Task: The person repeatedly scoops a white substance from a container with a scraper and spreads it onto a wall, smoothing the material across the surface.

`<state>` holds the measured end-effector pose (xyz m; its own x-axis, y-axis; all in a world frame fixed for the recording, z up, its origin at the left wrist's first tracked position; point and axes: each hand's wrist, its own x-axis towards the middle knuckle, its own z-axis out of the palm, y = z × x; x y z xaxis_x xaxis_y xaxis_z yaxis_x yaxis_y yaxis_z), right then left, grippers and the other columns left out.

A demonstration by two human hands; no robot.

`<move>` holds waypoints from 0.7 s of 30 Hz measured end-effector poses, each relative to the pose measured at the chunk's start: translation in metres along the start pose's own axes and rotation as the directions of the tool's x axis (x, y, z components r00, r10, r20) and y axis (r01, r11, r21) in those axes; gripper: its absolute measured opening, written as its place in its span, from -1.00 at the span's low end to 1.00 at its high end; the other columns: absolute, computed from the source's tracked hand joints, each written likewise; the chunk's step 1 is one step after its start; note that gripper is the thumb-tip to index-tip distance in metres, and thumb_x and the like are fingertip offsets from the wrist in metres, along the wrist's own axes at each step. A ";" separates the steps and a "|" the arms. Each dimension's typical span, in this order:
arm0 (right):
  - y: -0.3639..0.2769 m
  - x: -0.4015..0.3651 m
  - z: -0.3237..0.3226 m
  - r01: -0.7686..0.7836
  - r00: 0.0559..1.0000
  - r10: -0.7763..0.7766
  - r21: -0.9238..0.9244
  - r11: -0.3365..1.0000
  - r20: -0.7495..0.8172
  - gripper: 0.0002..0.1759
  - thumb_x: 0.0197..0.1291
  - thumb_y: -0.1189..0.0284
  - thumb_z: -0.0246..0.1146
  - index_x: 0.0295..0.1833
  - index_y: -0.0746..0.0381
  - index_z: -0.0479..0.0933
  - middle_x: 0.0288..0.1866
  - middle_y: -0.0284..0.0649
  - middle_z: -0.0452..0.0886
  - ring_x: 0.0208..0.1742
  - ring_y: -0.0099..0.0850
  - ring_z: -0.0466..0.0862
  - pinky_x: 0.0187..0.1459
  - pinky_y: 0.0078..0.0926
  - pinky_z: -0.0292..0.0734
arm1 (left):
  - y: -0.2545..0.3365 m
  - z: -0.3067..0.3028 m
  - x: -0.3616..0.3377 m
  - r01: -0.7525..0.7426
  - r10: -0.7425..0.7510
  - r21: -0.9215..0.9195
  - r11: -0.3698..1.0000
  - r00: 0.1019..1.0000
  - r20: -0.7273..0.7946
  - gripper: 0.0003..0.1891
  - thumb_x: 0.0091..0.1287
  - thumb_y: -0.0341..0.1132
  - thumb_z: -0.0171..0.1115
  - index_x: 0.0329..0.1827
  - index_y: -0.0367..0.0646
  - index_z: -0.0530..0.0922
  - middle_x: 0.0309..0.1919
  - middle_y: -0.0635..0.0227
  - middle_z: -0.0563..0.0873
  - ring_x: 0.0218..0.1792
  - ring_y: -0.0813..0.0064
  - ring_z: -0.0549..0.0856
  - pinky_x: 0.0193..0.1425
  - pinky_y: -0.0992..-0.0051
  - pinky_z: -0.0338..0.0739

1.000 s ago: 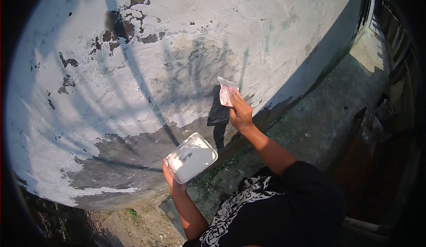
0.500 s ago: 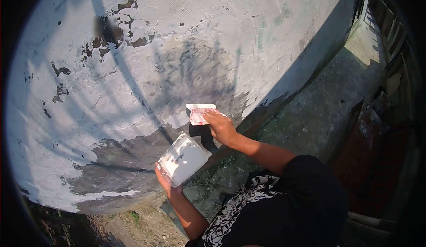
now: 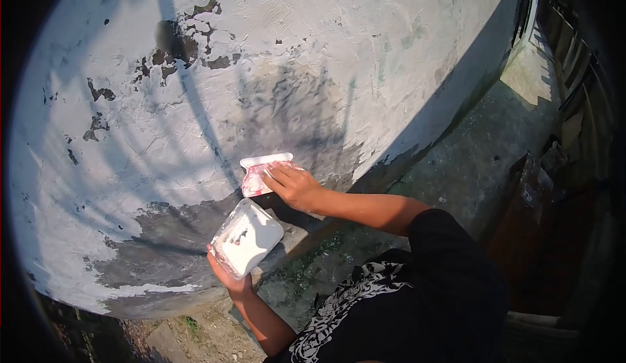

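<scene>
My left hand (image 3: 229, 275) is wrapped round the lower left side of a clear plastic tub (image 3: 228, 223), which is tilted. White putty (image 3: 255, 244) fills most of it, with a greyish hollow near the middle. Just above the tub, my right hand (image 3: 297, 188) grips a putty scraper (image 3: 255, 179). Its body is pink and smeared with white, and its wide white edge is turned toward the wall (image 3: 306, 135). Grey unpainted patches show on that wall near the scraper, below white, roughly coated plaster.
Dark spots of peeled coating (image 3: 218, 62) mark the wall's upper left. A concrete path (image 3: 450, 167) runs along its foot. On the right lie dark boards and clutter (image 3: 531, 190). Dirt and rubble (image 3: 208, 337) show at the bottom left.
Both hands have moved left with the scraper and the tub. The scraper's edge now lies farther left over the wall, nearer above the tub. The view has shifted slightly.
</scene>
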<state>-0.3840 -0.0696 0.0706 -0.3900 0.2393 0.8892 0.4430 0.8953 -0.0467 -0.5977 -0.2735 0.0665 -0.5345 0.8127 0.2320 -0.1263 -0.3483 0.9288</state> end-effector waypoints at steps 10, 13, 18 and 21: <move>0.053 0.101 -0.072 -0.313 0.866 0.275 -0.023 0.950 -0.417 -0.49 -0.02 0.68 0.30 0.15 0.30 0.61 0.09 0.00 0.70 0.11 -0.01 0.73 -0.03 -0.18 0.71 | 0.036 0.001 -0.016 0.199 -0.276 -0.244 0.949 0.897 -0.346 -0.39 0.63 0.10 -0.12 0.44 -0.24 0.42 0.35 0.12 0.56 0.27 0.18 0.62 0.37 0.19 0.54; 0.037 0.107 -0.022 -0.225 0.938 0.116 -0.320 0.920 -0.326 -0.54 0.09 0.51 0.24 0.17 0.28 0.65 0.09 -0.03 0.70 0.09 -0.02 0.72 -0.04 -0.21 0.71 | 0.037 -0.011 -0.016 0.221 -0.385 -0.430 0.875 0.857 -0.342 -0.35 0.61 0.15 -0.14 0.46 -0.23 0.41 0.34 0.13 0.57 0.27 0.17 0.61 0.37 0.17 0.52; -0.002 0.069 -0.009 0.081 0.989 -0.104 -0.204 0.976 -0.105 -0.56 0.11 0.54 0.23 0.15 0.28 0.68 0.09 -0.01 0.73 0.08 -0.02 0.74 0.04 -0.20 0.69 | 0.044 -0.013 -0.011 0.201 -0.393 -0.449 0.871 0.832 -0.391 -0.33 0.59 0.20 -0.13 0.45 -0.20 0.42 0.32 0.17 0.59 0.27 0.19 0.61 0.38 0.17 0.50; 0.011 0.089 -0.047 0.046 0.977 -0.073 -0.137 0.990 -0.199 -0.54 0.08 0.60 0.24 0.15 0.30 0.67 0.09 0.00 0.73 0.09 -0.06 0.74 0.07 -0.21 0.68 | 0.044 -0.019 0.000 0.203 -0.389 -0.440 0.875 0.836 -0.388 -0.34 0.59 0.19 -0.12 0.42 -0.20 0.45 0.27 0.18 0.62 0.23 0.20 0.63 0.35 0.20 0.52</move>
<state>-0.3755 -0.0561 0.1707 -0.2528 0.0933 0.9630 0.5307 0.8456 0.0573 -0.6189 -0.2980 0.1024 -0.7215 0.6336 -0.2792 -0.5865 -0.3449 0.7328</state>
